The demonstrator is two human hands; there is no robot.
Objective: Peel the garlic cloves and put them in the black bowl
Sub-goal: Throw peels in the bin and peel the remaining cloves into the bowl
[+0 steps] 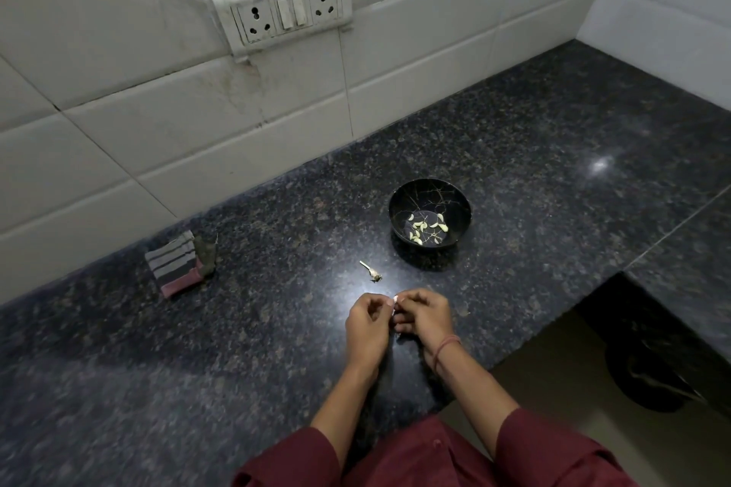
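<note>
We see left hand (366, 322) and right hand (425, 314) meeting over near desk (237, 328) edge, both pinching garlic clove (394, 302) — fingertips opposed, likely to tear skin. Farther right, black bowl (468, 205) holds peeled cloves (429, 227) — kept within reach.

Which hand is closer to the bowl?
Right. The right hand is directly on the near side of the bowl; the left hand sits further left. Both pinch a clove.

dark speckled granite counter (514, 138), black bowl (403, 205), striped folded cloth (174, 263), garlic stalk (371, 272)
</note>
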